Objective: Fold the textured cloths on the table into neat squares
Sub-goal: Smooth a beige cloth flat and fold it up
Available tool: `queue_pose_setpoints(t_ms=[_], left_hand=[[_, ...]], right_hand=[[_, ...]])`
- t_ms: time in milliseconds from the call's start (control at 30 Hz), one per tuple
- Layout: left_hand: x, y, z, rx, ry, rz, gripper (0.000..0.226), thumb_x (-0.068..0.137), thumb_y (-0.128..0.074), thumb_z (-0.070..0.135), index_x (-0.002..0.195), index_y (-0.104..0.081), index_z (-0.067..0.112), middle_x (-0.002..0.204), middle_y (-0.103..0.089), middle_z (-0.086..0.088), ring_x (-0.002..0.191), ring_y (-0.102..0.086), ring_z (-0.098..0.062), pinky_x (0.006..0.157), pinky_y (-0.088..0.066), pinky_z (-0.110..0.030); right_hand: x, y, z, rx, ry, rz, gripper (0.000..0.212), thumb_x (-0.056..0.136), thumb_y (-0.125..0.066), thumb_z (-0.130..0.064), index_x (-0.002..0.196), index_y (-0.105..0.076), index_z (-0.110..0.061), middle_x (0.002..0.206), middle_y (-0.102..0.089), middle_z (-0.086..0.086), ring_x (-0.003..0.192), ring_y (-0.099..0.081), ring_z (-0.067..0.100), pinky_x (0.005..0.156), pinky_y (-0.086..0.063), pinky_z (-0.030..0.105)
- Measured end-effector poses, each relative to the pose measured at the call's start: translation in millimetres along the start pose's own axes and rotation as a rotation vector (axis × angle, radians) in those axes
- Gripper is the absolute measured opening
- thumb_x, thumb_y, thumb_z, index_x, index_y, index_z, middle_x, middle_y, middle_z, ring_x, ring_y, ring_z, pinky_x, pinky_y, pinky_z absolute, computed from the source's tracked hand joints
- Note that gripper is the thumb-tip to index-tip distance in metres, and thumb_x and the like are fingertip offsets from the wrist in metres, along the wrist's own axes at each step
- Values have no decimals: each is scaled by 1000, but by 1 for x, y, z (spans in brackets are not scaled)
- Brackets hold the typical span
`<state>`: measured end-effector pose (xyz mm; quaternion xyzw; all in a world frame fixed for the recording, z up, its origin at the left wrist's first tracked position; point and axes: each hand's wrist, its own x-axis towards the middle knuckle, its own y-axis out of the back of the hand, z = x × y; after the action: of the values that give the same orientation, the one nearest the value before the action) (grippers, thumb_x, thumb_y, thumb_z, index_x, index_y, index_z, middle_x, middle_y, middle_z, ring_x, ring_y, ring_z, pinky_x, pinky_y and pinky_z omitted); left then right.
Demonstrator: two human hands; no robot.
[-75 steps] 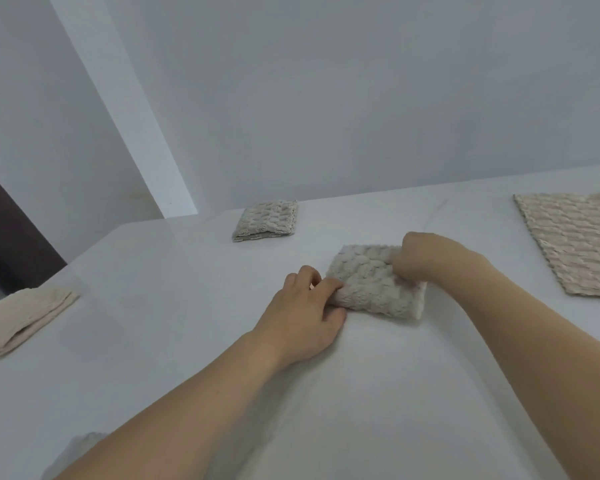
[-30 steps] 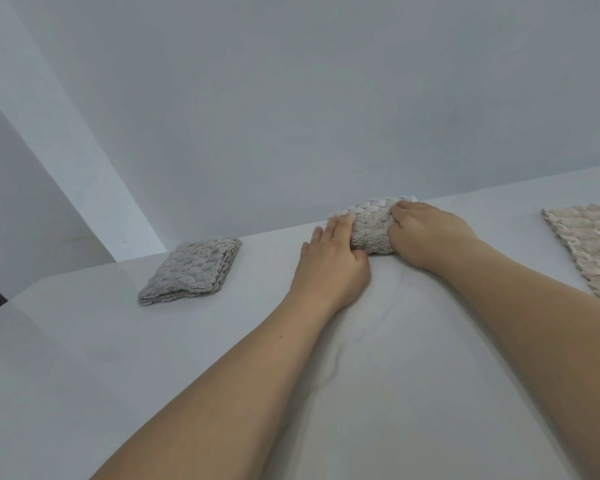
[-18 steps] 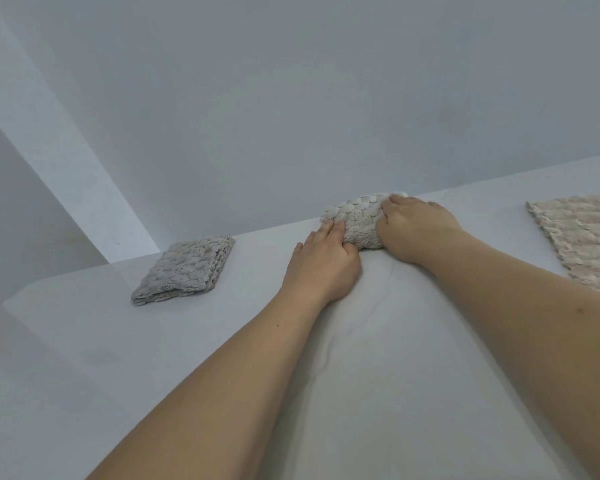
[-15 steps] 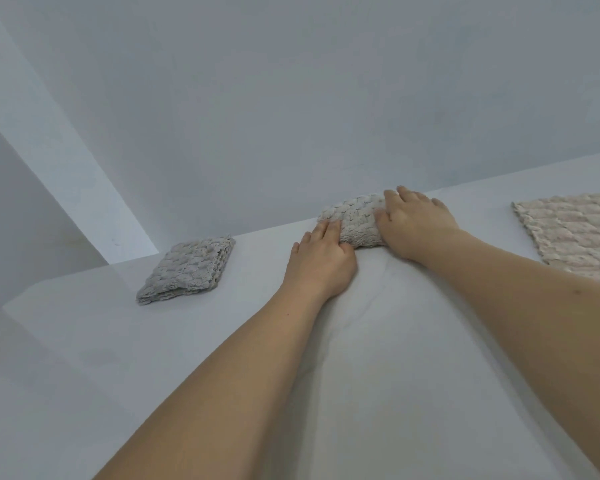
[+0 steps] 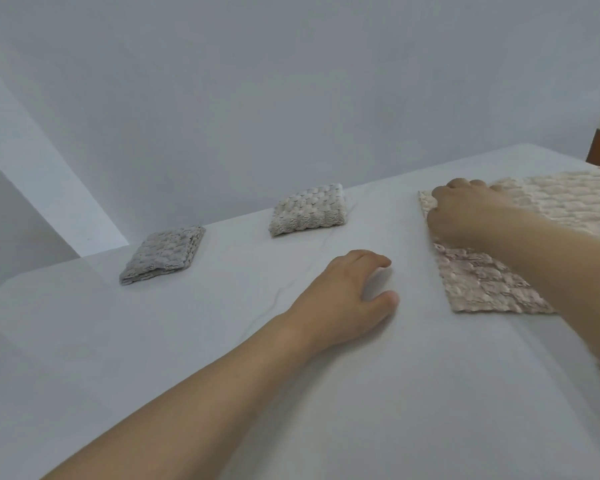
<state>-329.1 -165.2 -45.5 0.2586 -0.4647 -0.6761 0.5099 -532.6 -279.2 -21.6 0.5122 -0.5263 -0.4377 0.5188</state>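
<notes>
Right hand (image 5: 465,213) is on the far-left corner of the unfolded pink cloth (image 5: 499,285), fingers curled down into the fabric, gripping it. That cloth lies spread flat on the white table (image 5: 222,341), running out to the right past the hand and forearm.

Left hand (image 5: 350,299) sits just left of the pink cloth's near edge, not touching it, fingers loosely bent, palm down on the table, holding nothing.

Beyond the left hand: pale folded cloth (image 5: 309,209), a neat square near the table's back edge. Further left of it, apart: grey folded cloth (image 5: 163,254), also squared.
</notes>
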Motion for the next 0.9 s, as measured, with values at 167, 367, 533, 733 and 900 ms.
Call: queue_pose_setpoints(t_ms=[167, 367, 533, 733, 900], left_hand=[[10, -17, 33, -17, -111, -38, 51, 92, -60, 46, 139, -49, 28, 150, -40, 12, 139, -33, -5, 118, -25, -33], [21, -41, 38, 70, -243, 80, 37, 92, -54, 49, 116, -67, 24, 137, -56, 6, 125, -51, -12, 105, -40, -48], [26, -44, 41, 47, -352, 165, 21, 92, -63, 30, 104, -71, 14, 112, -67, 2, 103, -59, -20, 92, -46, -43], [21, -34, 34, 126, -365, 176, 16, 91, -57, 23, 100, -70, 19, 102, -70, 6, 94, -60, -21, 85, -47, -44], [-15, -8, 5, 197, -343, 159, 16, 91, -55, 23, 99, -69, 19, 100, -70, 8, 92, -59, -20, 84, -47, -42]], right_hand=[[-17, -9, 33, -14, -51, -153, 57, 100, -12, -45, 154, -7, -27, 163, 1, 1, 149, 4, 26, 117, 7, 53], [-28, -32, 44, 81, -49, -105, 58, 99, -10, -48, 155, -6, -29, 163, 3, -2, 149, 6, 23, 118, 4, 52], [-22, -36, 43, 82, -59, -98, 58, 99, -10, -48, 155, -6, -29, 163, 3, -2, 149, 6, 24, 118, 6, 52], [-32, -30, 25, 93, -56, -138, 58, 101, -9, -47, 155, -4, -27, 163, 5, -2, 149, 8, 25, 118, 8, 52], [-49, -29, -17, 107, -30, -165, 59, 101, -8, -45, 155, -2, -22, 163, 7, 1, 149, 10, 27, 117, 9, 53]])
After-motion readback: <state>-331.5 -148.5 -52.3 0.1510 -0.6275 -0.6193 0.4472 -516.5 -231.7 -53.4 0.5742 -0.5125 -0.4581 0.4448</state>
